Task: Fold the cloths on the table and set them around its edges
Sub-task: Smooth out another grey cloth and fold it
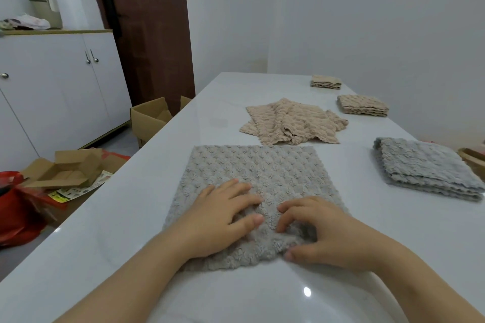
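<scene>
A grey textured cloth (258, 176) lies spread flat on the white table (162, 155) right in front of me. My left hand (220, 217) presses flat on its near half, fingers apart. My right hand (325, 233) rests beside it, its thumb and fingers pinching the cloth's near edge, where the fabric bunches up. Beyond lies a loose heap of beige cloths (294, 122), unfolded. A folded grey cloth (427, 168) sits at the right edge. Two folded beige stacks, one nearer (363, 105) and one farther (326, 82), line the far right edge.
To the left, on the floor, are open cardboard boxes (154, 117), a flattened box (65, 168) and a red bag (18, 212). White cabinets (57, 92) and a brown door (147, 26) stand behind. Another box (472, 157) peeks past the table's right edge.
</scene>
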Demonstrator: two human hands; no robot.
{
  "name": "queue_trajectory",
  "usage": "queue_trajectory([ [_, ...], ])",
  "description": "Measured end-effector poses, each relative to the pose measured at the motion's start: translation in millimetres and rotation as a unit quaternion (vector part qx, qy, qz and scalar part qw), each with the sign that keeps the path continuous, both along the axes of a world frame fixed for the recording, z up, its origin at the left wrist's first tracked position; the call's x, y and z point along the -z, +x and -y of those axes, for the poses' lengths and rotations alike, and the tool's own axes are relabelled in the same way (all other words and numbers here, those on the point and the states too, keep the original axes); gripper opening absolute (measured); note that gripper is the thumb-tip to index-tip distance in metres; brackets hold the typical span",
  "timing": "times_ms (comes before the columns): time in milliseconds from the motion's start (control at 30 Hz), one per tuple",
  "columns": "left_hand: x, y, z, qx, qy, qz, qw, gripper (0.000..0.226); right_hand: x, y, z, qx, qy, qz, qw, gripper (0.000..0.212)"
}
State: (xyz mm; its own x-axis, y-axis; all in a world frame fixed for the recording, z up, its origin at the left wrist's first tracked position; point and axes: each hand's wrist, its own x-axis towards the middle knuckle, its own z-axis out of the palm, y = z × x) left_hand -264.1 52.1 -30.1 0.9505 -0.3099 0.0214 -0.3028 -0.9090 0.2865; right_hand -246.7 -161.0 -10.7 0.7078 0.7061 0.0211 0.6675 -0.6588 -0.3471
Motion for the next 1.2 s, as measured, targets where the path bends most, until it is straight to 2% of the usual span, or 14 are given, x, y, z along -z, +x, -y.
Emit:
queue_trajectory([
  [67,-6,-3,-8,0.042,-0.002,-0.054,0.998,0.088,1,3,1,0.005,0.022,0.022,0.999,0.029],
  [200,-10,-6,-17,0.083,0.071,-0.11,0.988,0.097,-2,4,1,0.02,0.047,0.024,0.998,0.021],
  [267,-11,-6,-16,0.084,0.055,-0.096,0.99,0.085,-2,4,1,0.035,0.051,0.014,0.998,0.019],
  [333,-14,-6,-15,0.074,0.004,-0.052,0.996,0.063,-3,4,2,0.053,0.055,0.001,0.997,0.02],
  [400,-19,-7,-18,0.037,-0.053,-0.013,0.998,0.05,-3,4,5,0.071,0.052,-0.001,0.996,0.024],
  [500,-24,-7,-30,-0.049,-0.084,0.032,0.995,0.041,-6,5,9,0.098,0.043,0.006,0.994,0.026],
  [567,-27,-7,-41,-0.092,-0.103,0.057,0.989,0.026,-9,7,14,0.111,0.042,0.019,0.993,0.021],
  [733,-28,-1,-60,-0.157,-0.183,0.087,0.967,0.039,-13,13,29,0.204,0.095,0.016,0.974,0.026],
  [833,-24,4,-63,-0.186,-0.249,0.077,0.947,0.032,-12,18,37,0.269,0.103,0.009,0.958,0.013],
  [900,-18,9,-65,-0.223,-0.25,0.051,0.941,0.024,-12,21,40,0.302,0.086,-0.012,0.95,0.013],
  [1000,-12,13,-67,-0.268,-0.243,0.022,0.932,0.013,-14,20,43,0.302,0.076,-0.095,0.946,0.019],
  [1067,-12,15,-66,-0.282,-0.26,0.03,0.923,0.017,-14,18,44,0.278,0.053,-0.131,0.95,0.019],
  [1133,-13,15,-62,-0.292,-0.286,0.072,0.91,0.019,-14,18,43,0.257,0.055,-0.113,0.958,0.02],
  [1200,-13,16,-52,-0.289,-0.311,0.126,0.897,0.015,-12,21,39,0.26,0.132,-0.059,0.955,0.022],
])
